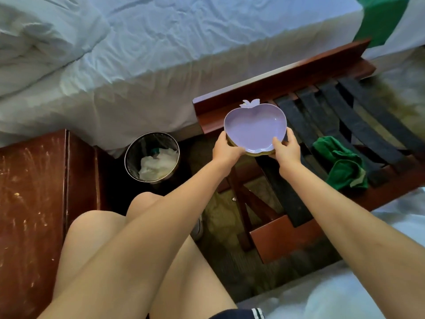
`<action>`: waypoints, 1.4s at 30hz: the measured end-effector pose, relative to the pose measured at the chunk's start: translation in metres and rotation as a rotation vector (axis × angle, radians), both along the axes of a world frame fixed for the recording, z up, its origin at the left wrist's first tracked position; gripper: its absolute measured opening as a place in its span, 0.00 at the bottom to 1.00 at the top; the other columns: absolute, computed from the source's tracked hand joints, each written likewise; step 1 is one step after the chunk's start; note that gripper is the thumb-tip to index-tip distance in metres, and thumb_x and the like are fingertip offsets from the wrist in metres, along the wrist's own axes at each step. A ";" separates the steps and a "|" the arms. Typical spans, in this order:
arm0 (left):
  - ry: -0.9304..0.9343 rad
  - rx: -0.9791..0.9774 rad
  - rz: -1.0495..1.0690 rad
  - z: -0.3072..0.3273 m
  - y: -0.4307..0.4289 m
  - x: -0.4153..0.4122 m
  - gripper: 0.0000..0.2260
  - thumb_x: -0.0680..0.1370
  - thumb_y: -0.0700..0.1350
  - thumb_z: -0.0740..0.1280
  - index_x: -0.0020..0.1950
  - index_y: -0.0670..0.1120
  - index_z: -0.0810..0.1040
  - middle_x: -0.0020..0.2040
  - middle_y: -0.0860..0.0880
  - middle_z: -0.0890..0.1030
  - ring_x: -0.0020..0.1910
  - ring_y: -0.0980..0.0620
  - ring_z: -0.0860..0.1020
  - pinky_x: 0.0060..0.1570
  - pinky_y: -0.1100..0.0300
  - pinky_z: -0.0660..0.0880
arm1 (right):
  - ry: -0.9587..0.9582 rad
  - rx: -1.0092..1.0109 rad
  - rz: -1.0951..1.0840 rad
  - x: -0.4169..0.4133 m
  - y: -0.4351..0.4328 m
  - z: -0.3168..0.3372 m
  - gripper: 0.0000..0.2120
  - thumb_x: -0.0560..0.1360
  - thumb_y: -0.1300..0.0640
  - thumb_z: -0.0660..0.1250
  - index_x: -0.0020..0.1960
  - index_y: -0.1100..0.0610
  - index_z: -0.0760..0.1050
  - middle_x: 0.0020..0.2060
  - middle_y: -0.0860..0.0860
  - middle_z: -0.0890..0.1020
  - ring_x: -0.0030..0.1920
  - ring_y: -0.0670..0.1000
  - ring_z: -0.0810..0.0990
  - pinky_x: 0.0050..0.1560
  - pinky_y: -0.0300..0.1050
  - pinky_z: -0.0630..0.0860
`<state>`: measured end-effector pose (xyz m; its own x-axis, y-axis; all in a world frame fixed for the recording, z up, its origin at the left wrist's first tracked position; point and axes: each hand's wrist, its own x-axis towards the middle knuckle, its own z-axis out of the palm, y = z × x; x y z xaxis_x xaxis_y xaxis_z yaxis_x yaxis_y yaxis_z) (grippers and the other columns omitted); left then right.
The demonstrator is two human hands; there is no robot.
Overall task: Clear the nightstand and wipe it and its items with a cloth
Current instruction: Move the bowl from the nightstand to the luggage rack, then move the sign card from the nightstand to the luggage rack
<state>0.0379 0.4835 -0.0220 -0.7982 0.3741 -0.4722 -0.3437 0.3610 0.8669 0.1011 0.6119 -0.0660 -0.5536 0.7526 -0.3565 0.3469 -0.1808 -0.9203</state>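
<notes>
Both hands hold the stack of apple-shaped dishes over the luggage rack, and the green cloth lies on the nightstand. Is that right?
One thing is off. The head view shows the green cloth lying on the luggage rack, on its black straps, not on the nightstand. The rest stands: the left hand and the right hand hold the stack of apple-shaped dishes over that rack.

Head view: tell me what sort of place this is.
Probably a hotel bedroom: a bed with white sheets, a folding luggage rack with black straps, and a wooden nightstand beside a small waste bin.
</notes>
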 end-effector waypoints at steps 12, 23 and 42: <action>-0.136 0.113 -0.062 -0.003 0.031 0.005 0.34 0.73 0.30 0.66 0.75 0.51 0.59 0.60 0.51 0.69 0.57 0.54 0.68 0.52 0.59 0.68 | -0.068 -0.013 -0.023 0.003 0.020 -0.006 0.25 0.77 0.59 0.62 0.72 0.48 0.60 0.65 0.52 0.72 0.63 0.56 0.73 0.61 0.59 0.73; -0.051 -0.106 -0.109 0.002 0.008 0.000 0.31 0.75 0.36 0.69 0.75 0.44 0.59 0.71 0.42 0.66 0.67 0.45 0.68 0.64 0.53 0.70 | -0.213 0.070 -0.165 0.016 -0.001 0.006 0.25 0.77 0.52 0.63 0.70 0.59 0.63 0.66 0.56 0.70 0.63 0.56 0.71 0.59 0.47 0.68; 0.131 -0.169 -0.053 0.041 -0.143 -0.017 0.17 0.77 0.41 0.67 0.65 0.41 0.72 0.57 0.44 0.77 0.49 0.51 0.76 0.41 0.66 0.73 | 0.031 0.161 0.345 -0.017 -0.145 0.049 0.13 0.79 0.54 0.61 0.58 0.60 0.75 0.48 0.52 0.79 0.50 0.48 0.76 0.43 0.35 0.70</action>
<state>0.0205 0.3404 0.0193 -0.8381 0.3415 -0.4255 -0.2086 0.5200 0.8283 0.0844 0.4669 -0.0170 -0.7930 0.5649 -0.2282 0.3337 0.0893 -0.9384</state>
